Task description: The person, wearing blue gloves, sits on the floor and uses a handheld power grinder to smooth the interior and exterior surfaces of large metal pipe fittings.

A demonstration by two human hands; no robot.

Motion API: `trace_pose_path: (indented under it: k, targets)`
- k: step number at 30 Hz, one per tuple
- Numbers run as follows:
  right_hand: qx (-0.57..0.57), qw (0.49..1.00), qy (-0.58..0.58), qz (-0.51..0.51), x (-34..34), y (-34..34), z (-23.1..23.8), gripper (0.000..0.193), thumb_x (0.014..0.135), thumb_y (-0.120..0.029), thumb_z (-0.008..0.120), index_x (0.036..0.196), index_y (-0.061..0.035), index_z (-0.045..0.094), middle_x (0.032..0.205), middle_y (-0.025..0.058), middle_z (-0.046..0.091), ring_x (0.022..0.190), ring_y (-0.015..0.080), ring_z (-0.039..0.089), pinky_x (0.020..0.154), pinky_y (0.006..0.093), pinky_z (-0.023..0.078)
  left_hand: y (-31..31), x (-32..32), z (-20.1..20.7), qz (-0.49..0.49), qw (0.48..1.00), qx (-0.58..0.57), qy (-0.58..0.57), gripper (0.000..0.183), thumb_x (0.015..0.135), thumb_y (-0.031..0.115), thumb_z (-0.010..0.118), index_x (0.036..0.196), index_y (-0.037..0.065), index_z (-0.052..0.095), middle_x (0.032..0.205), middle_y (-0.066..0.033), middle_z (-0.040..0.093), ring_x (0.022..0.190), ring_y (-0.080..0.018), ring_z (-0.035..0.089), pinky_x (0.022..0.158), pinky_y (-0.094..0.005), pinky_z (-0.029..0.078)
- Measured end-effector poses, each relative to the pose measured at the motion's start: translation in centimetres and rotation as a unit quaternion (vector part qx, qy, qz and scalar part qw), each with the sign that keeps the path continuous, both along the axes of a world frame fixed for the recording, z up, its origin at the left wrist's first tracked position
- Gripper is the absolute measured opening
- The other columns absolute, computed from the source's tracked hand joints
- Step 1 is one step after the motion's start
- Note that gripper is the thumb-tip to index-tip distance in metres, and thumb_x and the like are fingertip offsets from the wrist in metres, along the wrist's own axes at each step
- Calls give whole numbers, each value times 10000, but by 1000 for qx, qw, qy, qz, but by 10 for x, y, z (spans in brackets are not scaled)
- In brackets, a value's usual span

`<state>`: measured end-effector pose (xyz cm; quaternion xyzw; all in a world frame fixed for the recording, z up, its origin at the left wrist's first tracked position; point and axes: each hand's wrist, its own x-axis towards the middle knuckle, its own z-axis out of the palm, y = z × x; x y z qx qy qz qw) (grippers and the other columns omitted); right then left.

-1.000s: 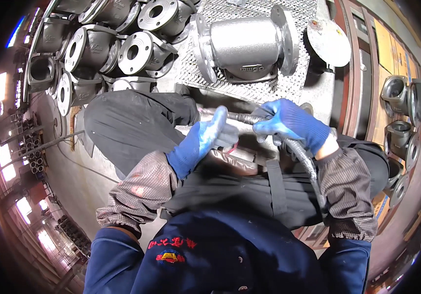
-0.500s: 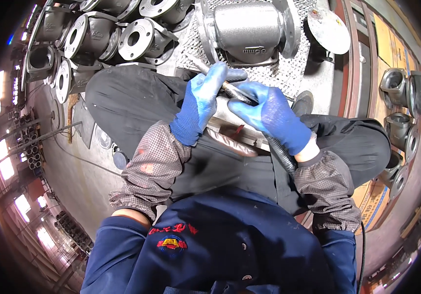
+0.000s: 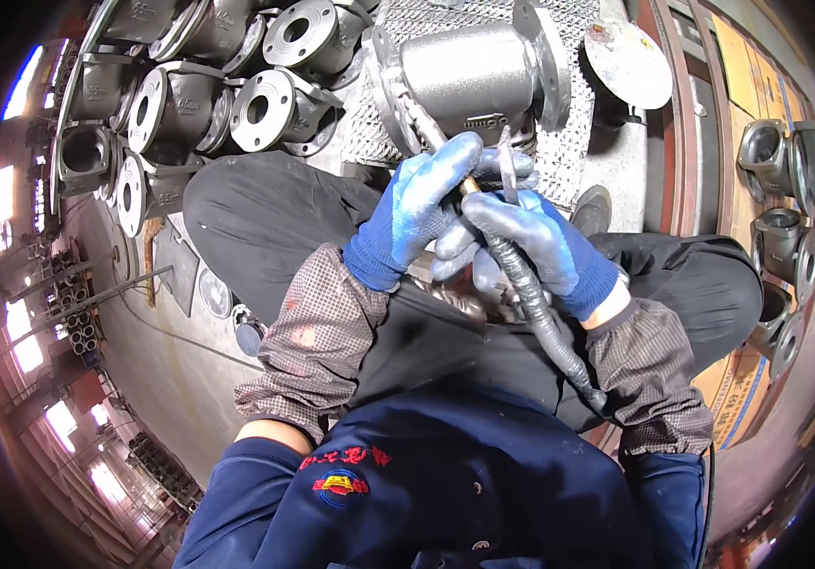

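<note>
Both my hands wear blue gloves and meet above my lap. My left hand (image 3: 415, 213) is closed round the upper part of a long rod (image 3: 531, 296), whose lower part has a dark ribbed wrapping. My right hand (image 3: 545, 242) is closed on the rod just below, at the wrapped part. The rod's pale, rough tip slants up and left, close to the near flange of a grey flanged valve body (image 3: 469, 71). A thin pointed metal strip (image 3: 508, 166) stands up by my right fingers; what holds it is partly hidden.
Several grey flanged castings (image 3: 180, 104) are stacked at the upper left. The valve body lies on a patterned metal plate (image 3: 369, 119). A pale round disc (image 3: 627, 66) sits to its right. More castings (image 3: 782, 237) stand on cardboard (image 3: 739, 389) at the right.
The rod's wrapped lower end has swung out into view, and the metal strip now shows. My hands have shifted slightly down and right. The whole view has tilted a little.
</note>
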<state>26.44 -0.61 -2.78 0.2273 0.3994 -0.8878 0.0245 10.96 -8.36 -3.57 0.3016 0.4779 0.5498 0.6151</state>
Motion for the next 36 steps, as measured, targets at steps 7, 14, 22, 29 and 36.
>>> trace_pose_path:
  k: [7, 14, 22, 29, 36]
  targets:
    - [133, 984, -117, -14, -3, 2, 0, 234, 905, -243, 607, 914, -10, 609, 644, 11, 601, 549, 55, 532, 472, 218, 421, -5, 6, -24, 26, 967, 95, 237, 483, 997, 378, 421, 1147, -42, 606, 853, -78, 655, 779, -112, 598, 744, -230, 475]
    - [131, 980, -148, 4, -10, 7, -20, 326, 882, -283, 607, 1028, 7, 634, 660, 80, 628, 568, 114, 619, 470, 260, 498, -7, 5, -35, 1, 972, 78, 223, 551, 995, 435, 407, 1139, -58, 608, 811, -70, 630, 658, -119, 569, 593, -247, 479]
    - [529, 826, -195, 8, -25, -2, -42, 333, 772, -385, 675, 801, -54, 700, 709, 187, 649, 680, 350, 651, 643, 436, 527, -4, -3, -39, 21, 991, 23, 128, 440, 910, 174, 569, 1272, -59, 475, 1089, -171, 592, 958, -238, 576, 847, -311, 454]
    - [588, 790, -174, 3, -35, 2, -43, 277, 751, -315, 691, 818, -46, 698, 697, 184, 642, 659, 349, 650, 606, 428, 523, -7, -2, -55, 93, 960, 77, 253, 416, 971, 257, 473, 1242, -57, 512, 1161, -155, 603, 1051, -196, 558, 950, -291, 424]
    - [589, 788, -176, 33, -37, 8, -30, 371, 782, -255, 666, 1081, -37, 654, 937, 204, 663, 807, 344, 664, 704, 395, 537, 2, -3, -63, 174, 971, -108, -125, 469, 1009, 374, 407, 1162, -35, 576, 1073, -103, 627, 979, -135, 558, 884, -254, 438]
